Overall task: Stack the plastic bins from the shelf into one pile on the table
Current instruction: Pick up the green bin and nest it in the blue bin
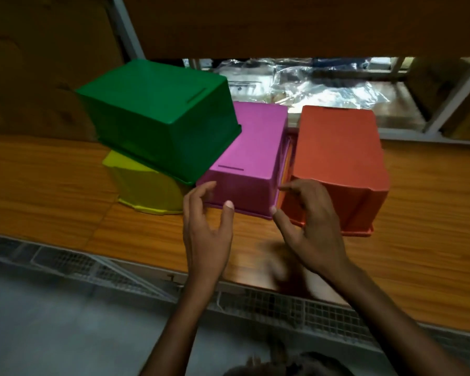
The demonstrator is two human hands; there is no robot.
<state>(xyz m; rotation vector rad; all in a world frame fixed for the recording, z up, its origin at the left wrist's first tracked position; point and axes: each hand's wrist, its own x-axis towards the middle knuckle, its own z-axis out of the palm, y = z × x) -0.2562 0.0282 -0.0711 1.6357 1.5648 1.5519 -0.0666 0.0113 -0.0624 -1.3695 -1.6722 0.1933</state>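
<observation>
Four upturned plastic bins stand on a wooden shelf board [52, 185]. A green bin [158, 115] lies tilted on top of a yellow bin [147, 185] at the left. A purple bin [253, 153] stands in the middle and an orange bin [339, 164] at the right. My left hand [206, 226] reaches at the purple bin's near left corner, fingers spread, thumb by its lower rim. My right hand [310, 221] reaches at its near right corner, between the purple and orange bins. Neither hand plainly grips the bin.
Crinkled clear plastic wrap [310, 82] lies behind the bins. An upper shelf board [282, 25] hangs low over them. White metal uprights [451, 99] frame the rack. A wire mesh edge [255, 299] and grey floor [65, 321] lie below the shelf front.
</observation>
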